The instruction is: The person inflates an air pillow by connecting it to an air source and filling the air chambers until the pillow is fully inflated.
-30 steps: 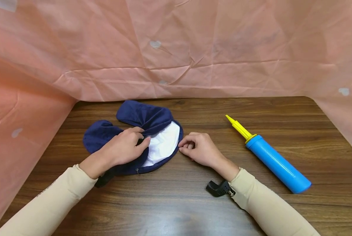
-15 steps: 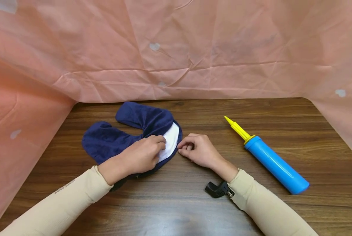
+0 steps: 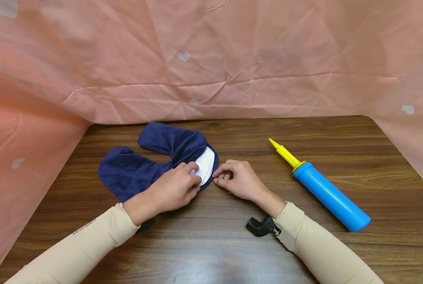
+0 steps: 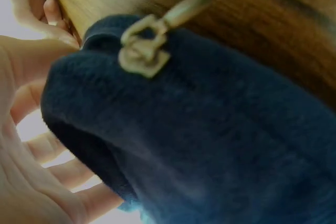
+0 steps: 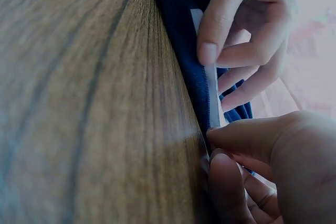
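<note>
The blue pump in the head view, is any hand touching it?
No. The blue pump lies alone on the table, apart from the right hand and the left hand, both at the navy cover.

Head view looks down over the table (image 3: pixel 232 244); both wrist views sit close against the navy cover (image 4: pixel 210 145).

My left hand (image 3: pixel 172 189) lies on the navy cover (image 3: pixel 140 169), fingers curled at the edge of its opening, where the white insert (image 3: pixel 205 169) shows. My right hand (image 3: pixel 237 179) is just right of the cover, pinching its rim with fingertips. The blue and yellow pump (image 3: pixel 321 189) lies well to the right of the cover, nozzle pointing away from me, on the wooden table (image 3: pixel 211 244). A pink sheet (image 3: pixel 211 59) hangs behind the cover.
</note>
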